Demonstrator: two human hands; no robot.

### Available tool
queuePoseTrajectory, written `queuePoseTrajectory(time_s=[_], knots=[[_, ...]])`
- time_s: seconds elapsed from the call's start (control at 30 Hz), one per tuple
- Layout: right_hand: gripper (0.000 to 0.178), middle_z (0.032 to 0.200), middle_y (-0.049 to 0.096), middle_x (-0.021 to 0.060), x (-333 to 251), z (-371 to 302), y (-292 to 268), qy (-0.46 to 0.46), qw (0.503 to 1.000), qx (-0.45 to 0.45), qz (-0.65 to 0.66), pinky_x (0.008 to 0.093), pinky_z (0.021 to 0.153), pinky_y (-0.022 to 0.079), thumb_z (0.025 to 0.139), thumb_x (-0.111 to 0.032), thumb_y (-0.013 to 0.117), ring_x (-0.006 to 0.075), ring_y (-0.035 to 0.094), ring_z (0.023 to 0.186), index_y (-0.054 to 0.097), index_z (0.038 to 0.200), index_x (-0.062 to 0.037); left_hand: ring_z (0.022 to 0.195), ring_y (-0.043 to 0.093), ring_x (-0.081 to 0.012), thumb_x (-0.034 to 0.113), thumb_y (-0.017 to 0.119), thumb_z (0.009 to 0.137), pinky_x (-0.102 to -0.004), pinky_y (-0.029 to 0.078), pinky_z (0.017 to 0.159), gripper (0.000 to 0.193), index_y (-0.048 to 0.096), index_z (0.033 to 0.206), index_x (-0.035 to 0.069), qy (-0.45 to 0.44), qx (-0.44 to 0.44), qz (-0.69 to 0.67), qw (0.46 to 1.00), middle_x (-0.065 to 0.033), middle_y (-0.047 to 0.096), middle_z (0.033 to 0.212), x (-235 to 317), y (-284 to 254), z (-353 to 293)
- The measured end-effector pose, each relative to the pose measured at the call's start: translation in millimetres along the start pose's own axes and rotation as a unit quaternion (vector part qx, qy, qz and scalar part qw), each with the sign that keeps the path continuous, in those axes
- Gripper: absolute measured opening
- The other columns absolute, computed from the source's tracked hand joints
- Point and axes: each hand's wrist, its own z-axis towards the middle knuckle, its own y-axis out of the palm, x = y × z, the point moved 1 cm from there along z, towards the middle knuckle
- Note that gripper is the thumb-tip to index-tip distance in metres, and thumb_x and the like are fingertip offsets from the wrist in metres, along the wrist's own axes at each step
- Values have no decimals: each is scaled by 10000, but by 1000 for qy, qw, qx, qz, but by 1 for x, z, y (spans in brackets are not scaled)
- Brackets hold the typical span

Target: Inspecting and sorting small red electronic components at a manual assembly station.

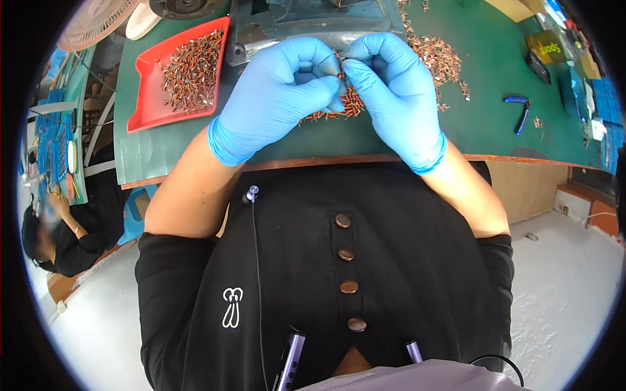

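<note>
My left hand (283, 94) and my right hand (394, 91), both in blue gloves, meet fingertip to fingertip above the near part of the bench. Thumbs and forefingers are pinched together on each hand. Only a tiny dark and orange-brown bit shows between the tips, too small and covered to name. Beneath the hands lies a loose pile of small red-orange parts (352, 103), partly hidden by the gloves. A heap of small copper-coloured metal pieces (435, 57) spreads just beyond my right hand.
A red tray (145, 98) of small red and metal parts sits left on the green bench (486, 130). A dark machine base (313, 23) stands behind my hands. Blue-handled pliers (521, 116) lie at right. A fan (98, 23) is far left; another person (85, 228) sits beyond.
</note>
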Motion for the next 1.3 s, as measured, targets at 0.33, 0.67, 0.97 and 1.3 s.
queuePoseTrajectory(time_s=[0.33, 0.67, 0.97, 1.3], knots=[[119, 813, 613, 120, -9, 18, 3, -152, 955, 95, -237, 341, 657, 518, 878, 3, 634, 268, 642, 732, 554, 958, -33, 768, 605, -90, 42, 653, 877, -240, 510, 716, 150, 623, 1014, -10, 41, 44, -158, 986, -46, 644, 874, -3, 6, 15], [101, 889, 641, 57, 1, 89, 1, -33, 994, 102, 20, 236, 716, 499, 972, -62, 575, 97, 605, 830, 571, 1043, 9, 680, 585, -66, 34, 705, 859, -224, 490, 627, 105, 692, 955, -7, 227, 269, 65, 934, -22, 674, 818, 11, -12, 58], [176, 738, 663, 49, 11, 141, -8, -32, 983, 175, -55, 229, 572, 476, 897, -127, 674, 81, 590, 628, 668, 955, 39, 575, 600, -138, 44, 752, 783, -262, 479, 547, 69, 720, 843, 32, 403, 400, 261, 781, -61, 655, 710, 20, -29, 113], [161, 697, 647, 39, 13, 144, -9, -19, 977, 192, -89, 221, 561, 460, 874, -124, 688, 73, 577, 609, 675, 907, 33, 608, 644, -251, 70, 764, 758, -325, 499, 547, 66, 716, 802, 80, 452, 424, 334, 710, -88, 672, 741, 12, -34, 129]])
